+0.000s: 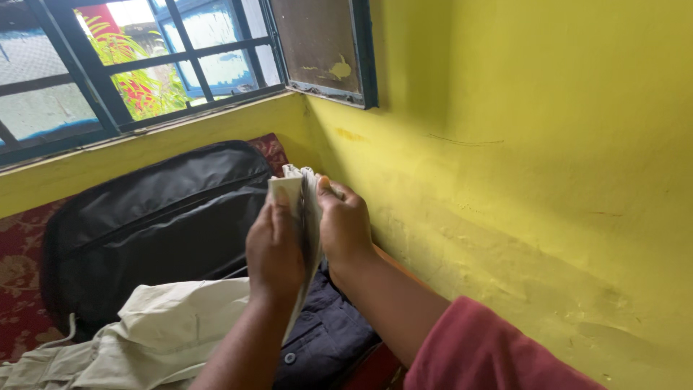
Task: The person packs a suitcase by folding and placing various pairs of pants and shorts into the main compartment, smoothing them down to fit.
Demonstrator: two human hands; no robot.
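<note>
A folded white cloth (297,189) stands on edge between my two hands in the middle of the head view. My left hand (274,249) presses its near face, thumb up along the fold. My right hand (345,224) grips the far side, fingers curled over the top edge. Below the hands lies a dark navy garment with buttons (325,336). To its left lies a beige garment (166,332).
A black open suitcase lid (151,209) leans against the yellow wall under a barred window (137,65). A red patterned cover (18,267) lies beneath it. The yellow side wall (520,180) runs close on the right. My red sleeve (484,354) shows at the bottom.
</note>
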